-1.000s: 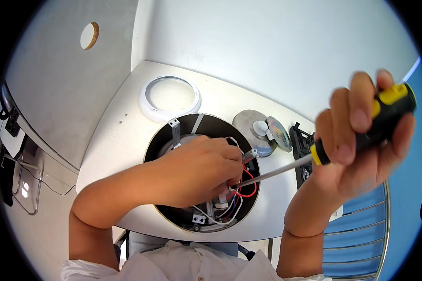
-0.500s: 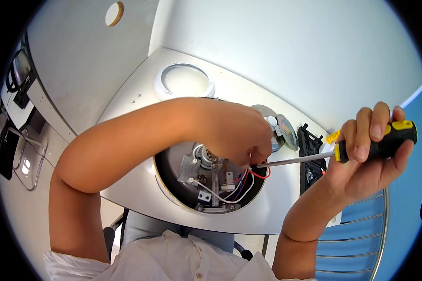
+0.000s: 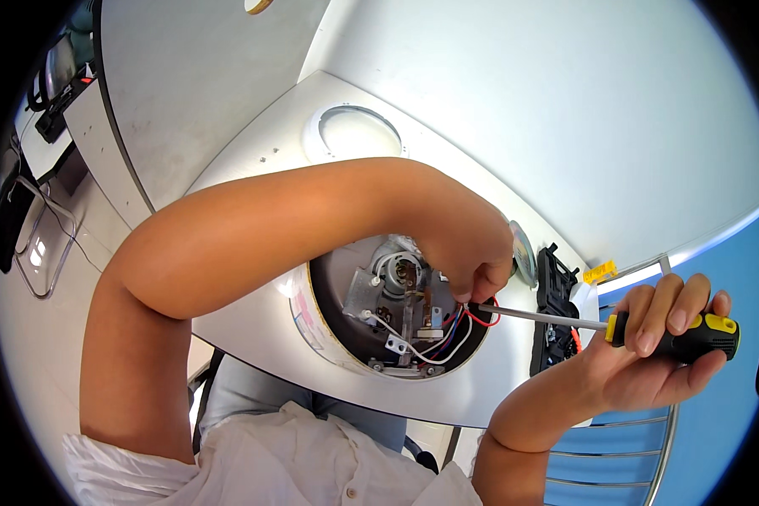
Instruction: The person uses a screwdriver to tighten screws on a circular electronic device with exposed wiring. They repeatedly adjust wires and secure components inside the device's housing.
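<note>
A round appliance body [image 3: 333,278] stands on the table with its inside exposed, showing metal brackets, a round central part and white, red and blue wires [image 3: 457,327]. My left hand [image 3: 472,249] reaches across over its far right side, fingers pinched together near the wires; what they hold is mostly hidden. At those fingertips a small black piece [image 3: 478,311] meets the tip of a long screwdriver [image 3: 557,319]. My right hand [image 3: 658,346] is closed around its black-and-yellow handle, off the table's right side, with the shaft lying nearly level.
A white plastic ring [image 3: 314,135] lies at the back of the white table [image 3: 253,156], near a few small metal bits. A disc [image 3: 523,251] and a black tool case [image 3: 555,291] sit to the right. Beyond the edge stands a metal-railed chair [image 3: 616,454].
The view has shifted, so the table and appliance appear further right. My right hand and the screwdriver handle have come lower. Both hands keep their grips near the same wires.
</note>
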Motion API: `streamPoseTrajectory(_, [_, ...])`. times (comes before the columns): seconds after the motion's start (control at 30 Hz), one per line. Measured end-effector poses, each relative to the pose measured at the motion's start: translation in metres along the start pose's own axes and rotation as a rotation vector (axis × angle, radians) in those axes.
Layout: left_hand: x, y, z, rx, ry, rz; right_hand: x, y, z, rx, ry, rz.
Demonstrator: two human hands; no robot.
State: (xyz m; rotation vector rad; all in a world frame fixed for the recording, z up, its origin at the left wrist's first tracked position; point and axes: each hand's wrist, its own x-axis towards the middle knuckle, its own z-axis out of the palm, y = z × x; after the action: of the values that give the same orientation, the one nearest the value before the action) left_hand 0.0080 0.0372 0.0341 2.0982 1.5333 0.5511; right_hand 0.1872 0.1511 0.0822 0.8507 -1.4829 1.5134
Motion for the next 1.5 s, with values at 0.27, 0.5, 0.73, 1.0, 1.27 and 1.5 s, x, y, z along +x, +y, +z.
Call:
streamPoseTrajectory(0.27, [0.002,-0.009,0.004,-0.017,0.018,0.041,-0.005,-0.002,0.005,-0.03,-0.026,-0.029])
streamPoseTrajectory(0.5, [0.003,-0.007,0.001,0.003,0.008,0.07,-0.013,0.003,0.012,-0.07,-0.002,-0.049])
streamPoseTrajectory(0.73, [-0.009,-0.005,0.002,-0.014,0.081,-0.075,-0.015,0.003,0.014,-0.082,-0.017,-0.053])
streamPoseTrajectory(1.0, [-0.007,-0.008,0.015,0.028,0.034,-0.027,-0.017,-0.003,0.021,-0.09,-0.033,-0.083])
streamPoseTrajectory(1.27, [-0.005,-0.011,0.013,-0.055,0.006,-0.004,-0.021,-0.012,0.027,-0.115,-0.03,-0.241])
streamPoseTrajectory(1.5, [-0.01,-0.006,0.012,-0.044,0.005,-0.126,-0.02,-0.016,0.023,-0.042,-0.013,-0.21])
